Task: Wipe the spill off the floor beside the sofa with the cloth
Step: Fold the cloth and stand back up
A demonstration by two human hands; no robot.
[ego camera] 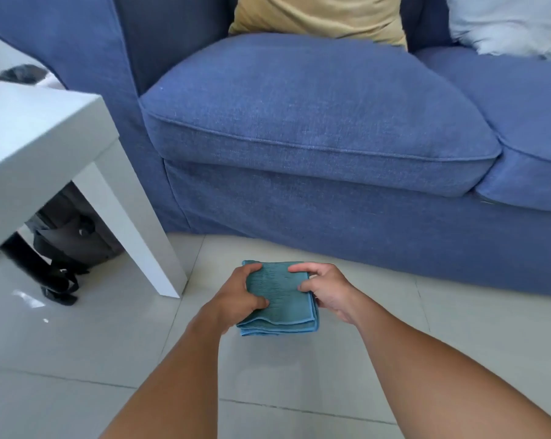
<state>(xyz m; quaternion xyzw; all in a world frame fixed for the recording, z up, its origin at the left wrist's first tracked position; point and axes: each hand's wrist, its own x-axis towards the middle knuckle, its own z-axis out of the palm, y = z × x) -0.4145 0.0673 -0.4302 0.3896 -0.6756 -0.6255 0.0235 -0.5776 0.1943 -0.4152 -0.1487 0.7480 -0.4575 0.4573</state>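
Observation:
A folded teal cloth (280,299) sits between both my hands just above the pale tiled floor (299,375), in front of the blue sofa (315,122). My left hand (239,296) grips its left edge, thumb on top. My right hand (324,289) pinches its right edge with curled fingers. I cannot make out a spill on the tiles; the cloth and hands hide the floor under them.
A white side table (46,131) stands at the left, its leg (141,242) close to my left hand. A dark bag (65,236) with straps lies under it. A tan cushion (318,17) and a white one (515,23) rest on the sofa.

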